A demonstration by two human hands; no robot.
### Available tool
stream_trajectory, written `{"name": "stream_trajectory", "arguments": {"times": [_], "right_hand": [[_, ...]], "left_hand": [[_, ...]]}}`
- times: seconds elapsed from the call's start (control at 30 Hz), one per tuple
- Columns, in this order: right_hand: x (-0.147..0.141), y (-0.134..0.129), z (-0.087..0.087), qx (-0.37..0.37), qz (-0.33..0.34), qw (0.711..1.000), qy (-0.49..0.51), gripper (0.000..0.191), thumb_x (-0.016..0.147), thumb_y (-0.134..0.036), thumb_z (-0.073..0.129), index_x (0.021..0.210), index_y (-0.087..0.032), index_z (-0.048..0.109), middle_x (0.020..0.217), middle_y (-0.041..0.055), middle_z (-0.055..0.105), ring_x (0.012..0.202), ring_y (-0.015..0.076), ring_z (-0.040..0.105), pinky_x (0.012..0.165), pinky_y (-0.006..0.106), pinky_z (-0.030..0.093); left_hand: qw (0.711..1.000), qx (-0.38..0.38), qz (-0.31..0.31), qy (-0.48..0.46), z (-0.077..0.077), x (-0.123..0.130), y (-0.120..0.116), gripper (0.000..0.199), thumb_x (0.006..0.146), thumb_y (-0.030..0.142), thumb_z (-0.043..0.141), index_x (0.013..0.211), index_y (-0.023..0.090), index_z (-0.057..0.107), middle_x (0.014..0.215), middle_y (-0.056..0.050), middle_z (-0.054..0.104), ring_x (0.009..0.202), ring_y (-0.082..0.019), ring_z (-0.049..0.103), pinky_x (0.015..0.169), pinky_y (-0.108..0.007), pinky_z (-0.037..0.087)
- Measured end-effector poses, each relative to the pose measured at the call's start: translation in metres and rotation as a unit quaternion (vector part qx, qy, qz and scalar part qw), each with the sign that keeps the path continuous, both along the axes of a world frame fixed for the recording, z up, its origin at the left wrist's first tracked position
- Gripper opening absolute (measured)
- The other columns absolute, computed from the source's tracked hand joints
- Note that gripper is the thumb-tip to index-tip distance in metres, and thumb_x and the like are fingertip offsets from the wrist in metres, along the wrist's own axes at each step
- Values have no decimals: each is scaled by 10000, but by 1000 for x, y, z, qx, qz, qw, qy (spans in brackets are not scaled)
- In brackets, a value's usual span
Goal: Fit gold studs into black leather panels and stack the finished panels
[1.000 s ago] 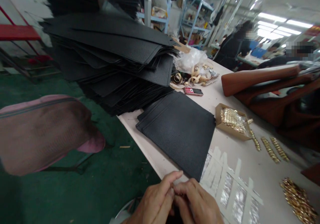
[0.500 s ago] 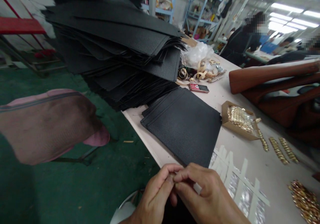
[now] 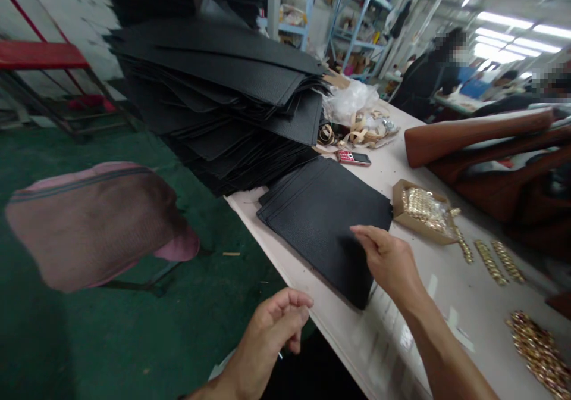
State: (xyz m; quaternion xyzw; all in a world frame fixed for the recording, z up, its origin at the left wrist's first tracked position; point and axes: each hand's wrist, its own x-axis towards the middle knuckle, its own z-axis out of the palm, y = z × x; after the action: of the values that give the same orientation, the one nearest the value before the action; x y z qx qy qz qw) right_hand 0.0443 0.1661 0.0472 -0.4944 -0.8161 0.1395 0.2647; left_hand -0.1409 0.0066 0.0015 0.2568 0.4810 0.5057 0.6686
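My left hand (image 3: 279, 324) hovers by the table's near edge, fingers curled and thumb bent toward the index finger; what it holds, if anything, I cannot make out. Over the right part of a stack of black leather-like sheets (image 3: 307, 209) is my right hand (image 3: 389, 256), its fingers pressed together. Any small thing in that pinch is hidden. Partly under my right forearm lies a clear plastic piece with white strips (image 3: 397, 334), blurred.
A tall pile of black sheets (image 3: 214, 84) overhangs the table behind. Rightward are a cardboard box (image 3: 417, 224) of gold chain, gold chain pieces (image 3: 491, 263), a chain heap (image 3: 537, 352) and brown bags (image 3: 477, 138). A phone (image 3: 354, 158) and a cloth-covered seat (image 3: 93, 227) also show.
My hands were together at the table edge, fingertips meeting. They have parted: the right moved up and forward over the black sheets, while the left stayed low, slightly left.
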Motion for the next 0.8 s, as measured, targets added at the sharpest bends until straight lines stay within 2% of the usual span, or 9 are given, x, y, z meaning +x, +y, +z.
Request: {"name": "stream_trajectory", "arguments": {"times": [0.07,0.13,0.27,0.37,0.47,0.57,0.63,0.73,0.8], "right_hand": [[4,11,-10,48,11,996,-76,369,931,-129,383,1073,-151,723,964,99,743,880,246,672,800,382,531],[7,7,-15,68,32,989,-126,402,915,-78,350,1096,-139,704,971,105,735,887,250,660,801,387,530],[26,-33,-13,48,72,987,-137,394,901,-55,373,1087,-181,696,937,76,733,827,209,665,746,336,545],[49,-72,-11,-9,88,992,-89,372,936,-95,385,1107,-207,695,980,61,740,864,189,692,753,312,566],[71,-104,-10,-104,82,991,-34,323,982,-201,422,1128,-259,705,981,41,746,869,179,707,726,281,579],[86,-127,-9,-199,34,979,38,299,992,-292,456,1157,-299,706,992,37,750,879,182,709,729,279,587],[90,-137,-9,-242,-9,965,96,311,989,-325,468,1213,-298,683,1064,50,741,922,190,701,764,301,591],[94,-149,-9,-296,-58,940,160,323,981,-351,485,1228,-268,674,1016,63,736,850,181,687,740,316,589],[96,-156,-11,-325,-83,920,205,324,963,-354,522,1236,-237,652,970,63,724,806,172,684,759,333,586]], "left_hand": [[1000,-17,-7,19,-2,1,-3,343,850,489,647,964,166,630,591,82,374,490,-65,298,462,-190,279],[999,-28,-12,38,-4,3,-7,395,813,522,683,976,167,625,611,86,368,486,-62,273,432,-185,241],[997,-31,3,63,-5,8,-12,369,781,476,748,970,183,626,679,64,481,521,-65,356,464,-174,315],[1000,8,4,16,-5,15,-14,289,830,403,726,1030,213,640,832,20,633,665,-102,545,716,-230,490],[1000,20,-2,22,-5,23,-16,263,861,385,685,1063,218,663,970,-22,706,886,-191,649,920,-336,498],[991,15,-49,120,-2,27,-19,227,869,398,657,975,202,701,951,-41,724,938,-243,659,928,-367,503],[984,25,-98,147,3,28,-20,228,868,378,650,1005,205,709,968,-43,723,961,-249,649,946,-374,490],[979,39,-191,58,12,32,-18,249,850,308,657,1072,203,696,970,-40,717,935,-236,643,927,-380,497],[968,30,-247,-10,17,38,-16,237,838,259,650,1061,190,691,882,-26,707,827,-198,637,841,-344,518]]}}
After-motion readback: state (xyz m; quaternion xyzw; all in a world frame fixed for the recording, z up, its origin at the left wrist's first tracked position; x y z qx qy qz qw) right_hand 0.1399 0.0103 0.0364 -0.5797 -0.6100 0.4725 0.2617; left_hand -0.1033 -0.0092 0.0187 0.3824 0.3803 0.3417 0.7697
